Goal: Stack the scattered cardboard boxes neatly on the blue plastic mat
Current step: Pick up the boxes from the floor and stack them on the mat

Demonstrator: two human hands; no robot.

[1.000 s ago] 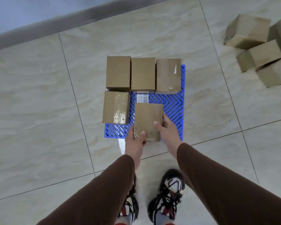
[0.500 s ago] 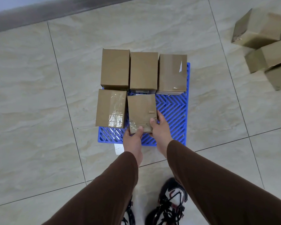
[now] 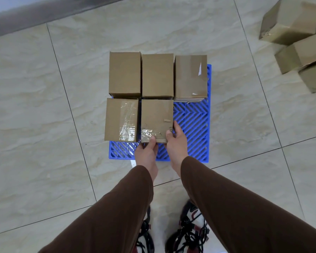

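Observation:
The blue plastic mat [image 3: 192, 125] lies on the tiled floor ahead of my feet. Three cardboard boxes stand in a back row on it: left [image 3: 124, 73], middle [image 3: 157, 75], right [image 3: 191, 76]. A taped box [image 3: 121, 119] fills the front left spot. Beside it sits the front middle box [image 3: 156, 117], tight against the back row. My left hand [image 3: 147, 152] grips its near edge with the thumb on top. My right hand [image 3: 176, 143] holds its near right corner.
A loose heap of cardboard boxes [image 3: 297, 33] lies on the floor at the far right. A grey skirting strip [image 3: 44, 11] runs along the wall at the top left. My two shoes [image 3: 171, 234] stand just behind the mat. A white paper scrap [image 3: 133, 162] pokes out under the mat's near edge.
Both hands have pushed the front middle box away from me, from the mat's near edge up against the back row and beside the taped box.

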